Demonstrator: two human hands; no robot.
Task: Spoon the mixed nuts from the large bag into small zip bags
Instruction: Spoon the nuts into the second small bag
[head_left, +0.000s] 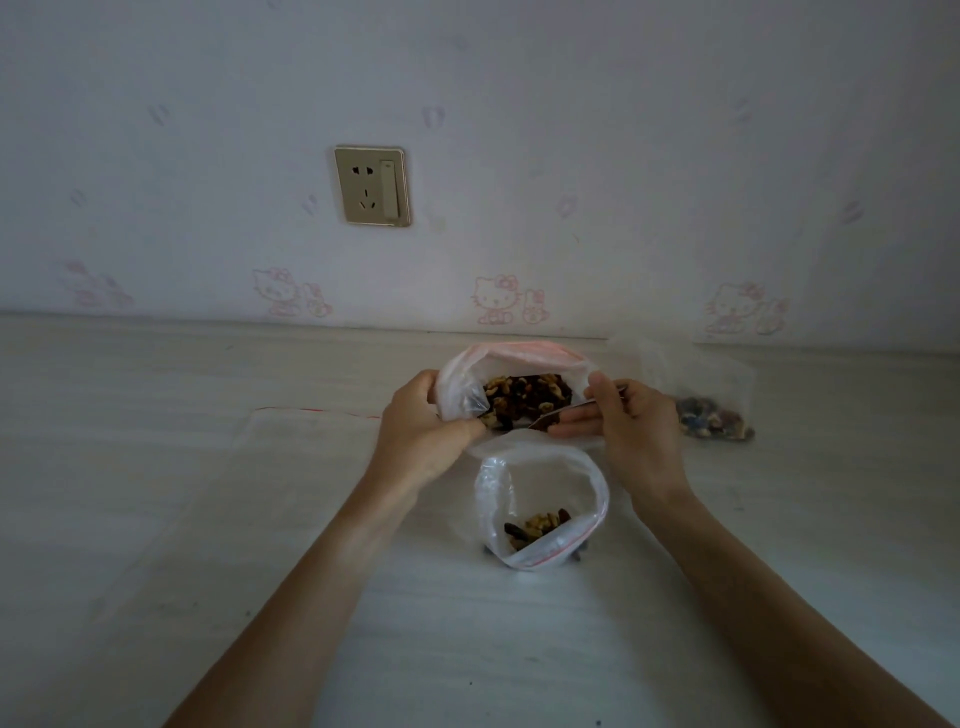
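My left hand (421, 423) pinches the near-left edge of the large bag (467, 374), fingers closed on the clear plastic so the mouth stays wide. The bag sits on the pale table (182, 519), towards the wall, its rim with a red zip strip curved up at the back. Inside I see the mixed nuts (524, 397), a heap of pale and dark pieces.

My right hand (631, 421) is at the bag's right edge, thumb up against the plastic, fingers curled round a thin flat thing whose dark end pokes out toward the nuts; I take it for the spoon (545, 421), though its shape is hard to tell. The two hands stand apart, one on each side of the bag's mouth.

Just in front of the large bag, touching its near edge, stands a small zip bag (540, 467), open and upright, with a red strip along its near lip. A little pile of nuts lies in its bottom.

Off to the right, near the wall, another small bag (717, 410) lies with nuts in its lower part. To the left an empty clear bag (301, 431) lies flat on the table. On the wall (623, 156) above, a gold-coloured socket plate (372, 186).
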